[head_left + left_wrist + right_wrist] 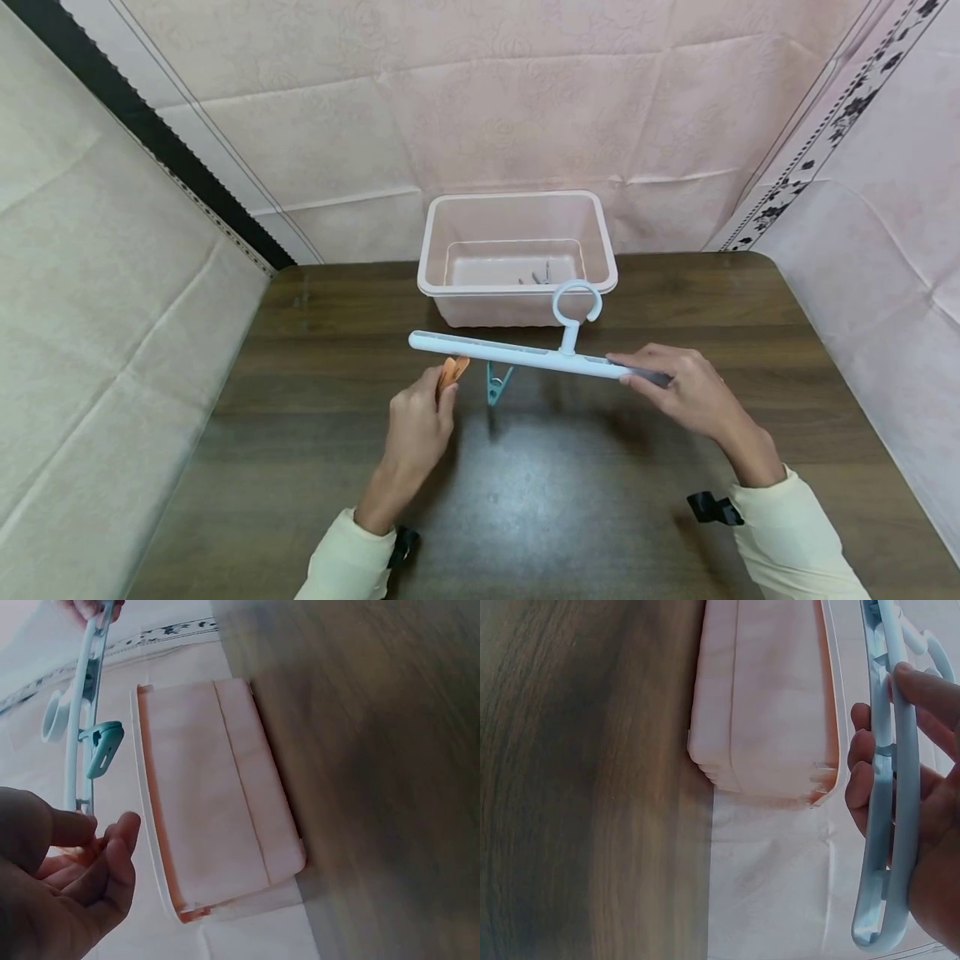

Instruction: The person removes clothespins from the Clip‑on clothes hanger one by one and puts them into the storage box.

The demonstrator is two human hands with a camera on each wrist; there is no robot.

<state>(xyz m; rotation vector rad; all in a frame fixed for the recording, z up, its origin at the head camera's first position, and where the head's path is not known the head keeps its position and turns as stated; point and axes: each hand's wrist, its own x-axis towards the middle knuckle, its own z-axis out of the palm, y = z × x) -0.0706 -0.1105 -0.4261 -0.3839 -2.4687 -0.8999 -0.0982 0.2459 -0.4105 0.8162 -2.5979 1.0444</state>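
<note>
Both forearms wear long sleeves of pale cream, soft-looking fabric, each ending in a snug cuff at the wrist. The left sleeve and the right sleeve match in colour and cut. A small black strap or clip sits just beside the left cuff, on its inner side, and a like black clip juts out just beside the right cuff. The left hand and right hand are bare, with no rings or gloves.
</note>
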